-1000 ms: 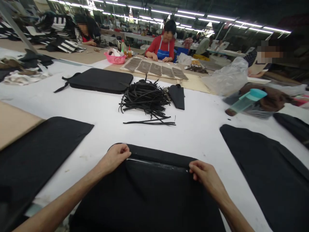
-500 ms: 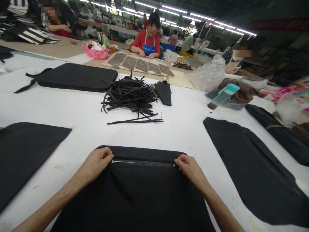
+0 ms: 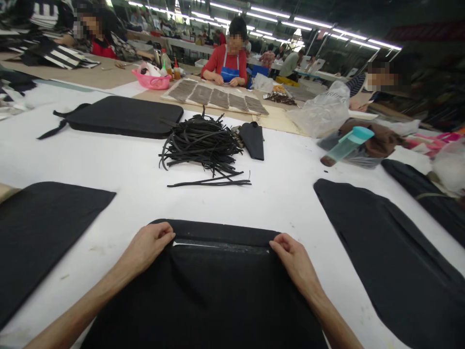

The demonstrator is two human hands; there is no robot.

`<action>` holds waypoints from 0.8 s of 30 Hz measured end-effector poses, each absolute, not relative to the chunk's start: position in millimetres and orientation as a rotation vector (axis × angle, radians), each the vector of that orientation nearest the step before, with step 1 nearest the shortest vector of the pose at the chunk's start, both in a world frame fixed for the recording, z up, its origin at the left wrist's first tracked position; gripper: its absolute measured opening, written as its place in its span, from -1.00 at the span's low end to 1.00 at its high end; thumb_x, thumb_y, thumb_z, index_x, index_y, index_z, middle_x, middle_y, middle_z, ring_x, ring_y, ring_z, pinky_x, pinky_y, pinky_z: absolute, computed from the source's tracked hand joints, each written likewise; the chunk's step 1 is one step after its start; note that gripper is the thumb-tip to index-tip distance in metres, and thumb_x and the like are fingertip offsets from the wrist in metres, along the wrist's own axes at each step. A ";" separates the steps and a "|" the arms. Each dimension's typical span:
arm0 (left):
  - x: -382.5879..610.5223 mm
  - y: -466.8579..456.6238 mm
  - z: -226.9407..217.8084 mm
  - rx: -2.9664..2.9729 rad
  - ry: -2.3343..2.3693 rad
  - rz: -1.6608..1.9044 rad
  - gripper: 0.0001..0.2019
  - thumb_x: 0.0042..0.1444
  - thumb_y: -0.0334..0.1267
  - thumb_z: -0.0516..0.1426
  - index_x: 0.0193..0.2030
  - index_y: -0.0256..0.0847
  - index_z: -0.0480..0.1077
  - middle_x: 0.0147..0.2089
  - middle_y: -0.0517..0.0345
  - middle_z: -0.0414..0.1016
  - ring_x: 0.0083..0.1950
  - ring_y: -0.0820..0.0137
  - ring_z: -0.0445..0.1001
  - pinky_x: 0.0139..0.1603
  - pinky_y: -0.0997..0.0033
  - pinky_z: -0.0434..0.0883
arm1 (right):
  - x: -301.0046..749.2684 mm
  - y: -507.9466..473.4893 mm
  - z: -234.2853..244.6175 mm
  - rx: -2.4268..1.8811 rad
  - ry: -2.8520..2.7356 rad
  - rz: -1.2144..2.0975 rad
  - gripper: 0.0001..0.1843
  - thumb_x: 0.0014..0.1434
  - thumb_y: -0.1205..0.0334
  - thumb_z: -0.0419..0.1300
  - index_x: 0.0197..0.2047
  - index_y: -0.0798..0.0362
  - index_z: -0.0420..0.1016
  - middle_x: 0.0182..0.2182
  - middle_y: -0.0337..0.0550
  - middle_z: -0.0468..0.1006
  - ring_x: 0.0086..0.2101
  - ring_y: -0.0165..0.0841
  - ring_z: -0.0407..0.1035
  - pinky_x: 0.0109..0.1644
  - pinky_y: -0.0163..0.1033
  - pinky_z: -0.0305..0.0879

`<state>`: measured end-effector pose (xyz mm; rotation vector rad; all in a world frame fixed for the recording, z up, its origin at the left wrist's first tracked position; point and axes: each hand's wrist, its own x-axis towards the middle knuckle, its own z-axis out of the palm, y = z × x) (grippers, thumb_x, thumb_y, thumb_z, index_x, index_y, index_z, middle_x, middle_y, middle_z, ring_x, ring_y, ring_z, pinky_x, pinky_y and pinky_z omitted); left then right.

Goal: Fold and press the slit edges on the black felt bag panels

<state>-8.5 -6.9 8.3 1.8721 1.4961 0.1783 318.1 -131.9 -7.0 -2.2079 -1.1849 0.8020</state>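
Observation:
A large black fabric panel [image 3: 218,300] with rounded far corners lies in front of me. Along its far side runs a flat black band [image 3: 221,231], and just below that shows a narrow glossy strip [image 3: 218,246], pale at its left end. My left hand [image 3: 152,245] is closed in a pinch on the black material at the strip's left end. At the other end, my right hand [image 3: 294,254] pinches the same material between thumb and fingers. A dark strap-like mark slants below the left hand; I cannot tell what it is.
Beyond the panel lies a heap of thin black strips [image 3: 203,145] beside a small black piece [image 3: 253,140]. Other black panels lie left [image 3: 47,228] and right [image 3: 385,247]; a padded one [image 3: 127,116] is farther back. A capped bottle [image 3: 347,145] stands right. Co-workers sit across.
The whole view has shifted slightly, with the scene moving right in the picture. Both hands keep their pinch at the two ends of the glossy strip.

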 end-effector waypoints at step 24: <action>-17.0 -10.9 9.4 1.797 1.434 0.306 -0.73 0.01 -0.04 0.01 -0.49 -0.18 0.34 -0.57 0.30 0.28 -0.47 0.42 0.27 -0.45 0.50 0.16 | 315.6 -130.9 8.0 -2.256 -1.417 0.784 -0.67 0.12 -0.02 0.02 -0.55 -0.01 0.22 -0.63 -0.34 0.22 -0.52 -0.40 0.15 -0.42 -0.29 0.04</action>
